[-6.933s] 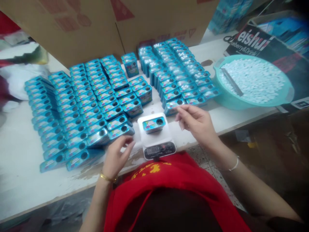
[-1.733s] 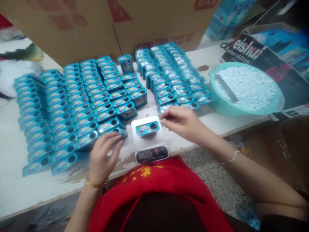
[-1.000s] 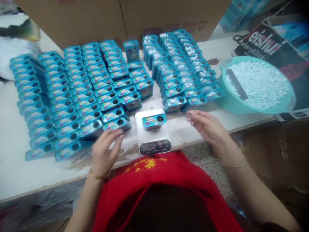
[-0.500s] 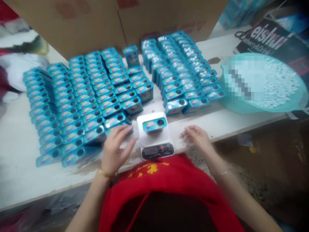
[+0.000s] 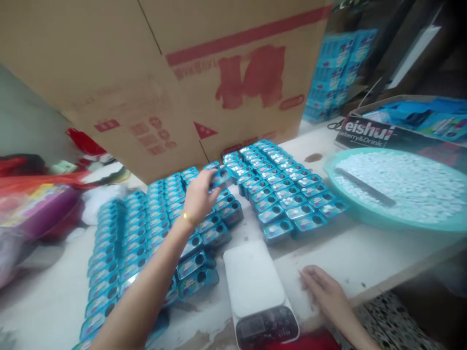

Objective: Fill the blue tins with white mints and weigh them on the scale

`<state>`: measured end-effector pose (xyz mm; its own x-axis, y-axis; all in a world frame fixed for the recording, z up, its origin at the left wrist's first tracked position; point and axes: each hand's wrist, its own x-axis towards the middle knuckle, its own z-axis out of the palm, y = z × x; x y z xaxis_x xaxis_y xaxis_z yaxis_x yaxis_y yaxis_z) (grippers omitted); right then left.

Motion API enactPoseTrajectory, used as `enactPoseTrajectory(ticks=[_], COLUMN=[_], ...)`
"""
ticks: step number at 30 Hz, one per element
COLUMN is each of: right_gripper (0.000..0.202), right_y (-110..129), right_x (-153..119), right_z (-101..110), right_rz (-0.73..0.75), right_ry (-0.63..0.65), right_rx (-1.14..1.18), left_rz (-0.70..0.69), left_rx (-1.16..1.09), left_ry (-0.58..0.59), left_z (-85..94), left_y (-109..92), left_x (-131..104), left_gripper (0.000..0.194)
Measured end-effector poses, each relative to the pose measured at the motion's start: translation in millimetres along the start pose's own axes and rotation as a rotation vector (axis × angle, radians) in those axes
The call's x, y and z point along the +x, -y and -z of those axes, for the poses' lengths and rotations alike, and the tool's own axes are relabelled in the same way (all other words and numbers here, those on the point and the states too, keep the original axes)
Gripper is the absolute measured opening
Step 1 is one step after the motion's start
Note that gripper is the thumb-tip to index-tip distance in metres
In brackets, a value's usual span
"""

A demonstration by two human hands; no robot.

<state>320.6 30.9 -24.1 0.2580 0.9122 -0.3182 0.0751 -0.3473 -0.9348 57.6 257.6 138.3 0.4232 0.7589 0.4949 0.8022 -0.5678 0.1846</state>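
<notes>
My left hand (image 5: pixel 199 197) reaches far out over the rows of blue tins and grips one small blue tin (image 5: pixel 220 177) at the back of the left group. The white scale (image 5: pixel 254 279) in front of me has nothing on its platform. My right hand (image 5: pixel 323 291) rests flat on the white table (image 5: pixel 357 262) just right of the scale, fingers apart, holding nothing. Left rows of blue tins (image 5: pixel 146 228) show dark round holes on top. The right rows of blue tins (image 5: pixel 284 189) show white tablets in theirs.
A teal basin (image 5: pixel 386 218) full of white tablets, with a flat scoop in it, stands at the right. A big cardboard box (image 5: pixel 175 78) rises behind the tins. A black printed carton (image 5: pixel 368 133) and stacked blue packs (image 5: pixel 335 73) are at the far right. Bags (image 5: pixel 36 204) lie left.
The tin that sat on the scale is gone from it. My left hand has gone from beside the scale out to the back rows with a tin. The view has tilted up.
</notes>
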Motion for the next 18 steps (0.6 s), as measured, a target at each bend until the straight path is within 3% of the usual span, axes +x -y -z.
enactPoseTrajectory(ticks=[4,6,9,14,18], right_gripper=[0.032,0.034,0.034,0.033,0.036], right_y=[-7.4,-10.6,-12.3,-11.0,-13.0], right_x=[1.7,2.1,1.8,1.3,3.9], right_z=[-1.2,-2.4,-6.0,-8.2,-3.3], right_rz=[-0.017,-0.016,-0.015,-0.063,-0.145], right_ry=[0.004,-0.004,-0.032,-0.084,-0.026], right_rx=[0.017,0.028,0.06,0.101,0.087], left_rz=[0.136,0.161,0.171,0.163,0.21], left_rx=[0.107,0.129,0.142,0.123,0.184], left_ry=[0.14,0.224,0.362,0.535,0.48], left_z=[-39.2,-62.0,-87.2,-97.0,-102.8], left_y=[64.0,85.6,106.3,130.2,145.7], left_x=[57.9,69.2,68.4,65.5,88.2], left_gripper=[0.042,0.039,0.037,0.035,0.045])
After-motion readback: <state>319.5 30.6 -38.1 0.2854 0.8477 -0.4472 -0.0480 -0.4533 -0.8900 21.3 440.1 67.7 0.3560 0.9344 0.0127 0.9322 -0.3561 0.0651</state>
